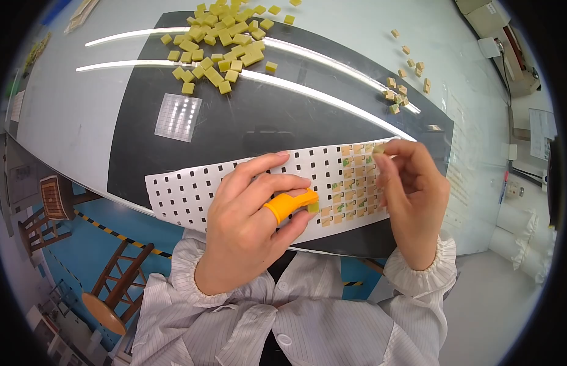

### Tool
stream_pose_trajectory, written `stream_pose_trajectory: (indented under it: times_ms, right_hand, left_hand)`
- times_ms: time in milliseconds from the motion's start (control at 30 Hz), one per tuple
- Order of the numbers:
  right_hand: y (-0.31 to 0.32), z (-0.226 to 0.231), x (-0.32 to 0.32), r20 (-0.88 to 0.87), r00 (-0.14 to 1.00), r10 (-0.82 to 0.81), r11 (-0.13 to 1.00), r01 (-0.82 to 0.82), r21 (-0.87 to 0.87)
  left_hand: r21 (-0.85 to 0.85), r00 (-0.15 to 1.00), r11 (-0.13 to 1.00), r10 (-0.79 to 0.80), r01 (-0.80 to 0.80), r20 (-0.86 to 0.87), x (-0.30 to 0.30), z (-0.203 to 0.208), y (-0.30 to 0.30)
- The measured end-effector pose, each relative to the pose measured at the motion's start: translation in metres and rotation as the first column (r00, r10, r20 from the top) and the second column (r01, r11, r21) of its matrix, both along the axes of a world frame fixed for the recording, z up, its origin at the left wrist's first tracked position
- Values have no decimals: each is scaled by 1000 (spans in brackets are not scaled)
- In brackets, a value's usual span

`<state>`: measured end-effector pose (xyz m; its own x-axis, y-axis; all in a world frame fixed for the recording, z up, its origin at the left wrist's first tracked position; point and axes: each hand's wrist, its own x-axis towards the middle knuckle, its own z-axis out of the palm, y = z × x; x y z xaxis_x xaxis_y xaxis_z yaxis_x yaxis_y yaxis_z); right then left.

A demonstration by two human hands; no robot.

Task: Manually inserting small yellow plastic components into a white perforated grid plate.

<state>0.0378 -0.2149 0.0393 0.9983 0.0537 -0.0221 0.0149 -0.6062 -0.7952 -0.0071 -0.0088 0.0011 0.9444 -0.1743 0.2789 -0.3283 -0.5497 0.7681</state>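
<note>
A long white sheet [192, 190] with rows of small black square holes lies across the black mat. Small tan pieces [350, 186], some with green marks, cover its right part. My left hand [247, 219] rests over the sheet's middle, with an orange plastic finger sleeve [289, 204] on one finger. Between that sleeve's tip and my thumb is a small yellow-green block [313, 208]. Above the sheet's right end, my right hand [414, 189] pinches a small yellowish piece [379, 148] between thumb and forefinger.
A heap of yellow-green blocks [225, 36] lies at the far side, with a clear gridded square [178, 117] nearer. Several loose tan pieces [402, 91] are scattered at the far right. Wooden stools [115, 287] stand on the blue floor at left.
</note>
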Motion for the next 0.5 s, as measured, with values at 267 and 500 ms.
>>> stream_pose_trajectory:
  times_ms: [267, 500]
  right_hand:
    - [6, 1, -33, 81, 942, 326, 933, -307, -187]
    - [11, -3, -41, 101, 938, 331, 926, -302, -226]
  left_hand:
    - [8, 1000, 1000, -4, 4, -6, 1, 0, 1]
    - [10, 1000, 1000, 0, 0, 4, 1, 0, 0]
